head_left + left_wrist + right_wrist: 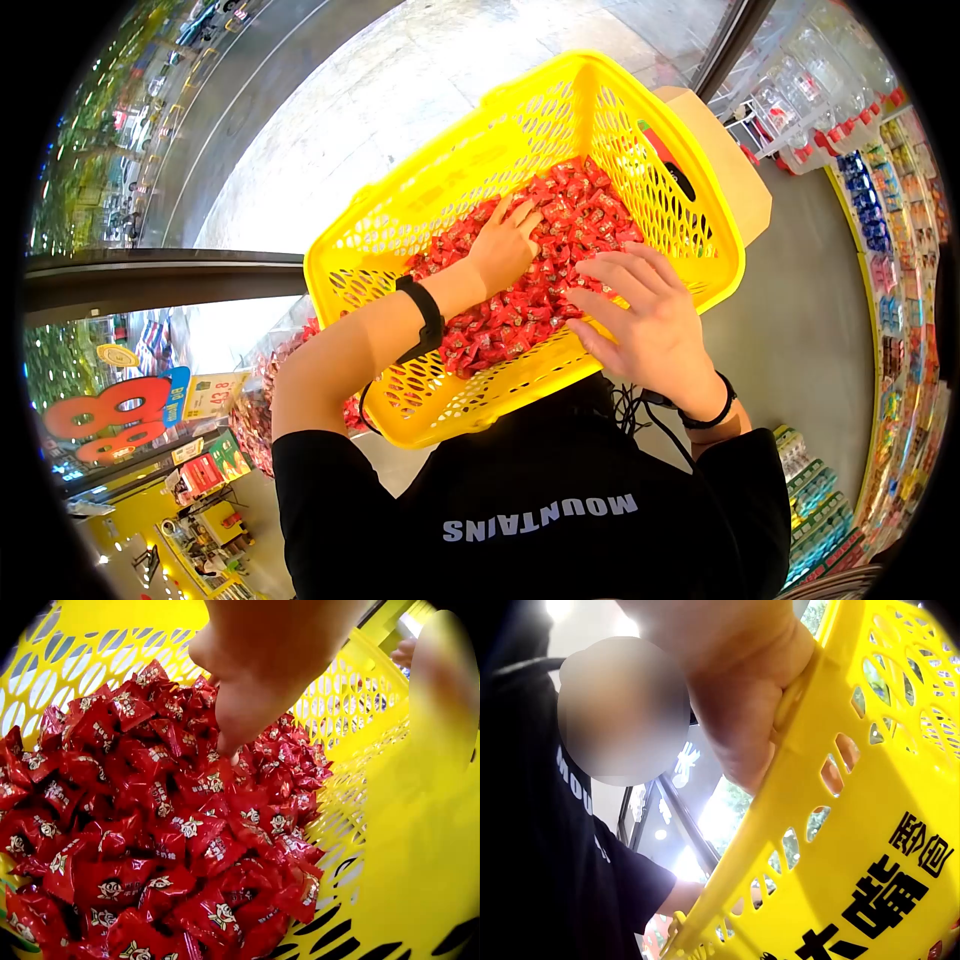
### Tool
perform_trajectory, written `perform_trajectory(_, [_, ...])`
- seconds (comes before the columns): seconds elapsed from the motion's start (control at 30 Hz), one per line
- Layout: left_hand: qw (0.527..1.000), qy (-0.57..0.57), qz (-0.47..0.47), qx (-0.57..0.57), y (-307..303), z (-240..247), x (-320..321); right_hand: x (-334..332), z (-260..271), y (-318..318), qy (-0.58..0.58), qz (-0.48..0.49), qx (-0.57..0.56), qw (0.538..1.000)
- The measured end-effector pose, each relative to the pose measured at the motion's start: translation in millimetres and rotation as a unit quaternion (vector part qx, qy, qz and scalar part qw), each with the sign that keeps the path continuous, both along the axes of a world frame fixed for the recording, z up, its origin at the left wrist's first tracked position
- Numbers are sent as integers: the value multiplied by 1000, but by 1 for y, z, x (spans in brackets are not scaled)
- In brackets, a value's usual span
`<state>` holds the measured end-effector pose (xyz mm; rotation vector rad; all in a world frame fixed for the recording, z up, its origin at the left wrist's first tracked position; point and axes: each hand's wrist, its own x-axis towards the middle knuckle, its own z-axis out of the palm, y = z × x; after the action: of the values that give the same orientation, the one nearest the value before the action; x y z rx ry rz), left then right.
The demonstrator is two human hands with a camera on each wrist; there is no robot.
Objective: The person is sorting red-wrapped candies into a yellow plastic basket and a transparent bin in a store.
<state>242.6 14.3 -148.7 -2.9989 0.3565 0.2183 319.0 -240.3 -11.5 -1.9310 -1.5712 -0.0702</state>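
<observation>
A yellow perforated basket (pixel 450 150) (pixel 420 825) (pixel 802 892) holds a heap of red-wrapped pieces (pixel 580 210) (pixel 180 847). Inside it, the left hand (pixel 503 250) (pixel 262 667) lies on the heap with its fingers spread and slightly bent; in the left wrist view a fingertip touches the wrappers. The right hand (pixel 645 320) (pixel 742 697) is at the basket's near side, its fingers stretched inward over the heap. The right wrist view has this hand against the rim, its fingertips hidden.
A cardboard piece (pixel 735 175) stands out behind the basket's right end. Shelves of packaged goods (pixel 905 260) line the right side. At the left are a dark frame bar (pixel 170 275), red number signs (pixel 110 410) and a clear container of red-wrapped pieces (pixel 262 400).
</observation>
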Motion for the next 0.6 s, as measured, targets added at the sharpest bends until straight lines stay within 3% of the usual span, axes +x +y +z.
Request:
perform_trajectory(0.13, [999,-28,-11,44,4,-1,6,0,1,0,-3,-4,1,1000])
perform_trajectory(0.27, [998,-24,19,-57,2,24,10,0,1,2,3,-6,3,1000])
perform_trajectory(0.33, [988,-59,26,-142,-8,56,7,-2,2,3,8,-22,0,1000])
perform_trajectory(0.5, [968,-171,-11,-182,-30,177,-17,-8,7,6,12,-63,-23,998])
perform_trajectory(0.6, [954,-234,19,-185,-21,222,-51,-9,7,6,2,-58,-26,998])
